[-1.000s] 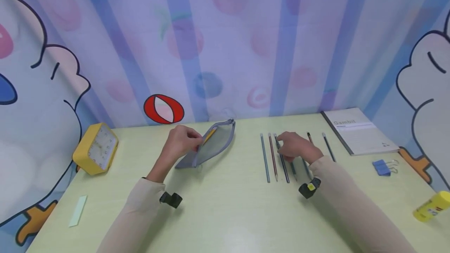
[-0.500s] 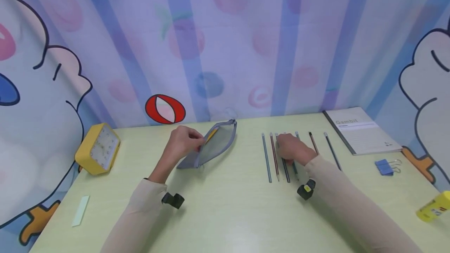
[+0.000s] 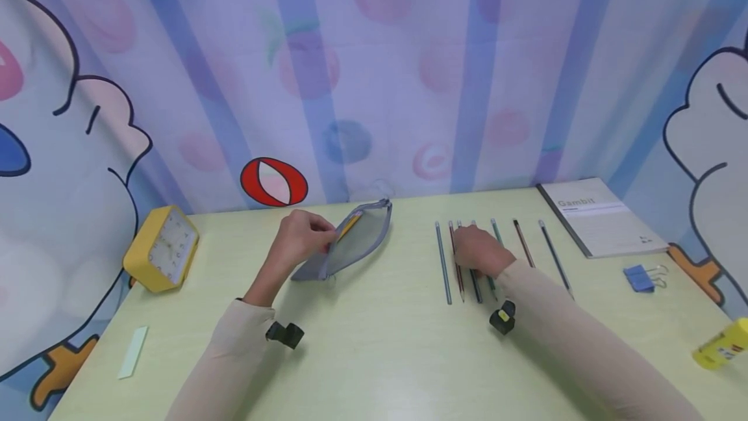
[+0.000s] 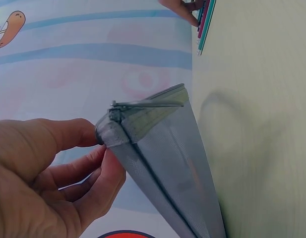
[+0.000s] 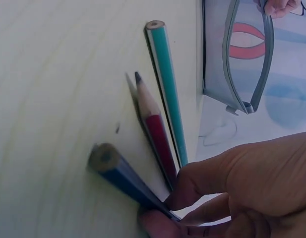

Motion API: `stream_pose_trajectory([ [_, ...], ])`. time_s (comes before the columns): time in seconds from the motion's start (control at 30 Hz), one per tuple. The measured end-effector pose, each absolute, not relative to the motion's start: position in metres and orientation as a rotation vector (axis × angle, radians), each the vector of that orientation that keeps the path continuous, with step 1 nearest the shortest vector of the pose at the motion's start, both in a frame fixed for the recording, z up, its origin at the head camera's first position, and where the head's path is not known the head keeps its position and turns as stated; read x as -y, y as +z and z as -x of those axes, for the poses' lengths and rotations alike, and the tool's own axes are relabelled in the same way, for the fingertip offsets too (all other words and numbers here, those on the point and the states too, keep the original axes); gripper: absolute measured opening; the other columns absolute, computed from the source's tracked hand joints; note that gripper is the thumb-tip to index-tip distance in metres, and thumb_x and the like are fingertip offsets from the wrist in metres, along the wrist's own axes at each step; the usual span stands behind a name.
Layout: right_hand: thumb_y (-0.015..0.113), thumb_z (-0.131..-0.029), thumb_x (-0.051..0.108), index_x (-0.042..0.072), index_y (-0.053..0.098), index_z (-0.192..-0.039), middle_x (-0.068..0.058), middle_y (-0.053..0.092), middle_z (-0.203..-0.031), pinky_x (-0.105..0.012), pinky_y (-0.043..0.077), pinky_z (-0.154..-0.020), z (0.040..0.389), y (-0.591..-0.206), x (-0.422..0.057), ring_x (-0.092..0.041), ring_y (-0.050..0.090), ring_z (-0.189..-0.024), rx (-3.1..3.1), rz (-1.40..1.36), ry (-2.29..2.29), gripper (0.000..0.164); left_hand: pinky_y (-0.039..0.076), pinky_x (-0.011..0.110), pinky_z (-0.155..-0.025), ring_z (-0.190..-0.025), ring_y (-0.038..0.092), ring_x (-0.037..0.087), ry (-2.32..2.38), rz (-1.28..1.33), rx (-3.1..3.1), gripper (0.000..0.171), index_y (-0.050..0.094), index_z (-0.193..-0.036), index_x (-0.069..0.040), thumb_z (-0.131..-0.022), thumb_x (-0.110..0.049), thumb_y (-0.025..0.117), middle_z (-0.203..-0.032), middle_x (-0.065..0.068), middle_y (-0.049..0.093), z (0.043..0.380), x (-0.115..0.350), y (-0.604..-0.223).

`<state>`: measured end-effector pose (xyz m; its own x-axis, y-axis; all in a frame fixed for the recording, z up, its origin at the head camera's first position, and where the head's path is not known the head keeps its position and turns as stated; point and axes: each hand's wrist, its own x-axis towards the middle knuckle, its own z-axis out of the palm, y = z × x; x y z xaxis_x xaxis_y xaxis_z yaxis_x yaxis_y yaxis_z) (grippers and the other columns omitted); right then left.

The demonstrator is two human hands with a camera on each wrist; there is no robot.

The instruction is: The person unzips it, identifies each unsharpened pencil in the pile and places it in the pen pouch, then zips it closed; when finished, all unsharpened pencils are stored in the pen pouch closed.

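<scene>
My left hand (image 3: 300,238) pinches the edge of a grey mesh zip pouch (image 3: 356,249), whose mouth gapes. A yellow pencil (image 3: 350,226) shows inside it. In the left wrist view, the thumb and fingers hold the corner beside the zip. On the right, my right hand (image 3: 482,251) is down among a row of pencils. The right wrist view shows its thumb and a fingertip around a dark blue pencil (image 5: 128,181) with a flat, unsharpened end. Beside that lie a sharpened maroon pencil (image 5: 157,134) and a teal pencil (image 5: 167,89). The blue pencil's far end is hidden.
More pencils lie to the right, including a brown one (image 3: 524,242) and a dark blue-grey one (image 3: 555,258). Beyond are a notebook (image 3: 602,219), a blue binder clip (image 3: 639,279) and a yellow glue stick (image 3: 721,345). At left stand a yellow clock (image 3: 153,255) and a pale green strip (image 3: 134,352).
My right hand has shifted left and slightly nearer along the pencil row, uncovering pencils on its right. The left hand stays at the pouch.
</scene>
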<state>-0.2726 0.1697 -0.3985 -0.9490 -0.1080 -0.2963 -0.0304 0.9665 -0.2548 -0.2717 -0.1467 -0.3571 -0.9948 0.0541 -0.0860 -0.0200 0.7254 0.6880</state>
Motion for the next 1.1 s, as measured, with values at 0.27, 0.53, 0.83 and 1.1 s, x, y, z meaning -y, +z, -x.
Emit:
stream_pose_trajectory([
  [0.27,0.040,-0.098,-0.001,-0.017,0.035,-0.145,-0.038,0.053,-0.129,-0.027,0.049,-0.049,0.273,-0.400,-0.170,-0.022,0.060,-0.061,-2.837,0.110,-0.399,0.050,0.054,0.031,-0.075,-0.076,0.068,0.018,1.122,-0.007,-2.822,0.020,0.079,-0.104,-0.010,-0.092,-0.024,0.072,-0.094,0.007,0.076,0.272,0.147,-0.357],
  [0.53,0.049,-0.095,0.002,-0.019,0.009,-0.153,-0.041,0.055,-0.128,-0.030,0.049,-0.058,0.272,-0.379,-0.183,-0.021,0.064,-0.060,-2.814,0.226,-0.673,0.073,0.056,0.032,-0.077,-0.086,0.074,0.029,1.122,-0.035,-2.825,0.021,0.079,-0.105,-0.008,-0.093,-0.023,0.070,-0.094,0.009,0.077,0.272,0.150,-0.354],
  [0.83,0.050,-0.100,0.007,0.004,0.006,-0.162,-0.024,0.055,-0.120,-0.038,0.058,-0.087,0.279,-0.370,-0.182,-0.016,0.066,-0.084,-2.334,0.286,-1.518,0.076,0.058,0.033,-0.079,-0.090,0.074,0.030,1.123,0.008,-2.806,0.022,0.078,-0.107,-0.009,-0.093,-0.024,0.071,-0.101,0.010,0.076,0.273,0.149,-0.355],
  [1.1,0.050,-0.103,0.007,0.009,0.014,-0.162,-0.002,0.058,-0.101,-0.024,0.056,-0.082,0.277,-0.370,-0.152,-0.009,0.063,-0.091,-1.933,0.294,-1.863,0.070,0.058,0.034,-0.080,-0.087,0.074,0.030,1.141,-0.018,-2.806,0.022,0.079,-0.106,-0.008,-0.093,-0.024,0.072,-0.099,0.010,0.077,0.273,0.150,-0.354],
])
